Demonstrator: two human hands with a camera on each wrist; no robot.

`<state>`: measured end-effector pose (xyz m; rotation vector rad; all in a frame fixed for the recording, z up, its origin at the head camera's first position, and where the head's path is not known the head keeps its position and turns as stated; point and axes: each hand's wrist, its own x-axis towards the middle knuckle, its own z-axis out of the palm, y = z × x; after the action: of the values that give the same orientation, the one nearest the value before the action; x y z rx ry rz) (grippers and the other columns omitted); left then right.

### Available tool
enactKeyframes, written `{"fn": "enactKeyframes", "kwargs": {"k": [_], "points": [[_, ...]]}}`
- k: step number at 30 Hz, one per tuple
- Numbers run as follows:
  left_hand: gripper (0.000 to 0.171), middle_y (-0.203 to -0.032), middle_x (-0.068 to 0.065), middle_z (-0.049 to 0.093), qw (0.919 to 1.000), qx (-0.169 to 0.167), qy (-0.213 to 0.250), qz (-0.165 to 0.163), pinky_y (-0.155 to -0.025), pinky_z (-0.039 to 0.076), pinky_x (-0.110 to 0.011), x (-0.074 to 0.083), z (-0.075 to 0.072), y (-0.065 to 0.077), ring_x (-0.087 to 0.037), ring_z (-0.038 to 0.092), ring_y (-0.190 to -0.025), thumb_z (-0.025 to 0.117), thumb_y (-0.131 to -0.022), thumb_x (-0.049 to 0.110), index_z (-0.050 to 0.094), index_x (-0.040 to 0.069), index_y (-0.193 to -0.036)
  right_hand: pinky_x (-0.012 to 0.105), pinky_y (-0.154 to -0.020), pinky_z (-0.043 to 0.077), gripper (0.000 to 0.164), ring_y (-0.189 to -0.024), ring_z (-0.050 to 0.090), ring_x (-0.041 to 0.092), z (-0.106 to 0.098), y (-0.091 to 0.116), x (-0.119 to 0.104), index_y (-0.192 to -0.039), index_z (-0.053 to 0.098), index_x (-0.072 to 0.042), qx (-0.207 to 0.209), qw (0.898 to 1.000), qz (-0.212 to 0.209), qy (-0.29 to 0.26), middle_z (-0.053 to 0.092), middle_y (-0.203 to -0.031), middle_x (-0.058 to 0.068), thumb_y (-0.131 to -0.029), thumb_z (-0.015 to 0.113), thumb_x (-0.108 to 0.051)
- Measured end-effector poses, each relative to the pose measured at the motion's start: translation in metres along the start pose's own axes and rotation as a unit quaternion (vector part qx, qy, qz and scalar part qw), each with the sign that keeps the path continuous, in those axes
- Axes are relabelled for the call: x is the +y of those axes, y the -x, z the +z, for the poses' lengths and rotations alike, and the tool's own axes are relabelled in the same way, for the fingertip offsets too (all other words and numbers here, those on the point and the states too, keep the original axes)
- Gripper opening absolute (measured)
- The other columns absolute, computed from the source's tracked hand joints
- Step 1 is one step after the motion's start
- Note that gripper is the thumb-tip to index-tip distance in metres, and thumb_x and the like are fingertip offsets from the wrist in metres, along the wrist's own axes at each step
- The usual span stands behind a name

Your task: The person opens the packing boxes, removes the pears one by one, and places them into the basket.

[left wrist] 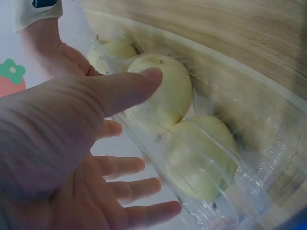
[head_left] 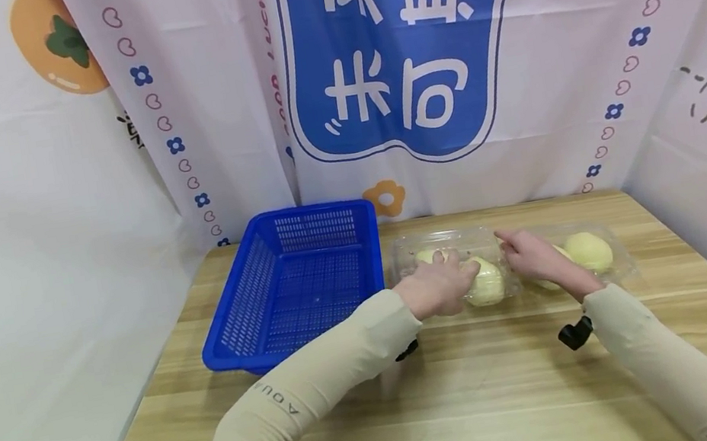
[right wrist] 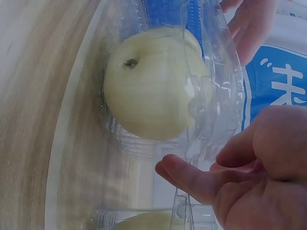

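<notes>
A clear plastic clamshell box (head_left: 460,236) sits at the back middle of the table, holding pale yellow round fruits (head_left: 486,284) that look like pears. My left hand (head_left: 437,290) lies over its front left part with fingers spread; in the left wrist view the thumb (left wrist: 127,88) crosses in front of a fruit. My right hand (head_left: 536,258) is at the box's right end, index finger (right wrist: 184,175) extended close to the plastic edge, other fingers bent. Under and beyond that hand, a second clear box (head_left: 626,268) holds more of these fruits (head_left: 589,252).
A blue perforated plastic basket (head_left: 374,248) stands on the left of the wooden table (head_left: 466,403), with nothing in it. Behind the table hangs a printed white curtain (head_left: 224,102), which meets the back edge. Black camera mounts (head_left: 576,333) stick out below the wrists.
</notes>
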<state>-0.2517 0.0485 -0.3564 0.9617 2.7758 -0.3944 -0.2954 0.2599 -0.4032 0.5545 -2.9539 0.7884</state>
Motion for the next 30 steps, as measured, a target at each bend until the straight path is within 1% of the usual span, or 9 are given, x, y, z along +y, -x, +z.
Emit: {"fn": "enactKeyframes", "kwargs": {"k": [6,8,12,16,18,20,24,28,30], "points": [[0.058,-0.150,-0.011,0.041,0.9974,0.022,-0.068,0.006,-0.098,0.053,-0.052,0.004,0.003,0.001,-0.031,0.046,-0.135,0.053,-0.098,0.013,0.030,0.027,-0.149,0.029,-0.057,0.042,0.050,-0.054,0.042,0.013,-0.001,0.001,0.001,-0.139,0.038,0.019,-0.011,1.000,-0.005,0.001,0.064,-0.076,0.015,-0.093,0.041,0.002],[0.057,-0.149,-0.012,0.043,0.9952,0.035,-0.091,0.011,-0.092,0.056,-0.049,0.004,0.005,0.002,-0.031,0.050,-0.132,0.053,-0.097,0.014,0.031,0.025,-0.149,0.028,-0.055,0.040,0.049,-0.053,0.042,0.013,-0.001,0.001,0.002,-0.138,0.040,0.019,-0.008,1.000,-0.015,0.006,0.060,-0.069,0.009,-0.092,0.041,0.003],[0.053,-0.145,-0.011,0.047,0.9901,0.058,-0.126,0.023,-0.081,0.060,-0.043,0.004,0.007,0.004,-0.028,0.056,-0.123,0.053,-0.099,0.021,0.034,0.024,-0.148,0.024,-0.051,0.037,0.045,-0.052,0.042,0.010,0.000,0.002,0.004,-0.134,0.046,0.019,-0.005,0.999,-0.035,0.016,0.058,-0.065,0.005,-0.091,0.041,0.004],[0.054,-0.145,-0.010,0.047,0.9895,0.060,-0.129,0.027,-0.081,0.060,-0.044,0.004,0.008,0.004,-0.028,0.057,-0.121,0.054,-0.098,0.022,0.033,0.024,-0.148,0.022,-0.046,0.034,0.045,-0.049,0.039,0.008,0.000,0.004,0.007,-0.135,0.046,0.018,-0.027,0.999,-0.027,0.006,0.056,-0.060,0.002,-0.092,0.041,0.004],[0.057,-0.148,-0.010,0.045,0.9908,0.051,-0.122,0.026,-0.086,0.059,-0.046,0.005,0.008,0.003,-0.029,0.055,-0.124,0.054,-0.098,0.021,0.031,0.024,-0.150,0.021,-0.046,0.034,0.039,-0.049,0.038,0.008,-0.001,0.005,0.007,-0.128,0.055,0.015,-0.034,0.999,-0.024,0.007,0.055,-0.060,0.001,-0.093,0.042,0.003],[0.060,-0.151,-0.010,0.041,0.9917,0.043,-0.118,0.025,-0.088,0.058,-0.047,0.005,0.008,0.002,-0.030,0.053,-0.127,0.054,-0.098,0.020,0.028,0.025,-0.153,0.021,-0.045,0.034,0.037,-0.048,0.038,0.009,-0.002,0.006,0.007,-0.126,0.056,0.014,-0.038,0.999,-0.018,0.009,0.057,-0.061,0.002,-0.094,0.044,0.002],[0.063,-0.153,-0.011,0.039,0.9921,0.035,-0.118,0.024,-0.087,0.059,-0.044,0.005,0.008,0.001,-0.031,0.053,-0.128,0.055,-0.098,0.020,0.026,0.025,-0.154,0.021,-0.045,0.034,0.022,-0.049,0.040,0.009,0.000,0.007,0.006,-0.102,0.061,0.012,-0.029,0.999,-0.024,0.014,0.055,-0.060,0.003,-0.094,0.043,0.003],[0.062,-0.152,-0.012,0.040,0.9915,0.038,-0.121,0.029,-0.082,0.061,-0.040,0.005,0.008,0.001,-0.031,0.055,-0.126,0.055,-0.098,0.019,0.027,0.024,-0.153,0.021,-0.044,0.033,0.028,-0.048,0.038,0.010,0.005,0.010,0.005,-0.110,0.061,0.014,-0.005,1.000,-0.018,0.005,0.047,-0.057,0.002,-0.093,0.041,0.003],[0.062,-0.152,-0.013,0.040,0.9917,0.039,-0.118,0.033,-0.080,0.061,-0.038,0.005,0.008,0.001,-0.031,0.055,-0.126,0.055,-0.098,0.019,0.027,0.023,-0.153,0.023,-0.044,0.032,0.039,-0.048,0.036,0.010,0.010,0.013,0.007,-0.128,0.055,0.015,0.010,1.000,-0.008,0.003,0.048,-0.059,0.004,-0.094,0.040,0.002]]}}
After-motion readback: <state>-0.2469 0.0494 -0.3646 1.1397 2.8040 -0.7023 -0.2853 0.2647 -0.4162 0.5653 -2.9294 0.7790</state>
